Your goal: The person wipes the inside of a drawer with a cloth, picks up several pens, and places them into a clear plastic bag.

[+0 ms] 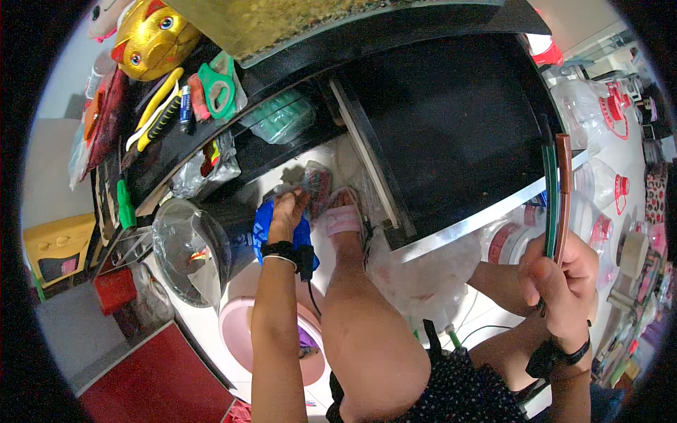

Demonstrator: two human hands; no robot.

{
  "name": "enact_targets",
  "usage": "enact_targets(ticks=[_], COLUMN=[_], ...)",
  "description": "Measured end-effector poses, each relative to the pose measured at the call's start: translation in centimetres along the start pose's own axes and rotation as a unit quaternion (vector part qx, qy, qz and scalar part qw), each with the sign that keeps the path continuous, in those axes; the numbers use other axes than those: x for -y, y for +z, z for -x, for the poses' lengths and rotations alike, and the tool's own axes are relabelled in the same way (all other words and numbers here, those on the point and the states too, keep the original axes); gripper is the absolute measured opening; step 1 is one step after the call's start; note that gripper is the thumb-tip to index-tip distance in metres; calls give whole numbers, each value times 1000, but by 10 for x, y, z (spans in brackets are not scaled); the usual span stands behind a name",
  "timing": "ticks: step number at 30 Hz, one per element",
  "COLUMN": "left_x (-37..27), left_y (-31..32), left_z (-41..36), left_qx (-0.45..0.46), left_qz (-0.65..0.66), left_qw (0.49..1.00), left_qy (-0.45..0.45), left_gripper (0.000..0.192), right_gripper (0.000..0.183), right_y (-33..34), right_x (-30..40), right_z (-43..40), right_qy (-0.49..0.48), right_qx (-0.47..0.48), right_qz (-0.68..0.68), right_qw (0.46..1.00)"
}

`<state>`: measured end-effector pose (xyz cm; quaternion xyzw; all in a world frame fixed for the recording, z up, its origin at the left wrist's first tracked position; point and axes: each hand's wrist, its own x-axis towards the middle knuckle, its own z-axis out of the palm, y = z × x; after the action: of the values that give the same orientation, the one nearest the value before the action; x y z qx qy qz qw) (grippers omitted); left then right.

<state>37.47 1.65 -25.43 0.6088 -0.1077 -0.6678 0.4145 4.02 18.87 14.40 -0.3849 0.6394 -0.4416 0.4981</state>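
Note:
My right hand (563, 285) is raised on the right, its fingers closed around two slim sticks side by side. One stick is dark green with pale stripes (551, 201); the other is reddish brown (564, 169). Low beside the black cabinet, my left hand (288, 211) reaches down near my foot. Blue material with pale marks (303, 238) lies around and under that hand. A crumpled clear plastic item (285, 188) is at its fingertips; whether the fingers grip anything is hidden. A pink slipper (341, 219) is on my foot.
A plastic-lined bin (185, 254) and a pink tub (238, 338) stand at left. The black cabinet (455, 116) has a metal-edged corner (492, 206). Its ledge carries yellow-handled pliers (161, 106) and a green-handled tool (218, 92). Large red-capped bottles (603, 180) crowd the right.

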Motion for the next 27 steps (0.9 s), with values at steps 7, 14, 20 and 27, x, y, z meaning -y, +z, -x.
enact_targets(ticks=[7, 14, 20, 27], left_x=[-19, -106, -181, -203], left_y=[18, 28, 33, 44], left_z=[46, 186, 314, 426], left_qx=[19, 117, 146, 252], left_qz=[-273, -54, 6, -2], left_qw=[961, 991, 988, 964], left_qy=[21, 37, 55, 90], left_gripper=[6, 24, 17, 37], right_gripper=[6, 19, 26, 27], right_y=[-4, -14, -17, -14], right_x=[3, 2, 1, -9], right_z=[6, 14, 18, 32], right_qy=[12, -68, -96, -137], right_qx=[-20, 34, 103, 172], right_qz=[5, -8, -104, -88], right_qw=[1000, 997, 985, 972])
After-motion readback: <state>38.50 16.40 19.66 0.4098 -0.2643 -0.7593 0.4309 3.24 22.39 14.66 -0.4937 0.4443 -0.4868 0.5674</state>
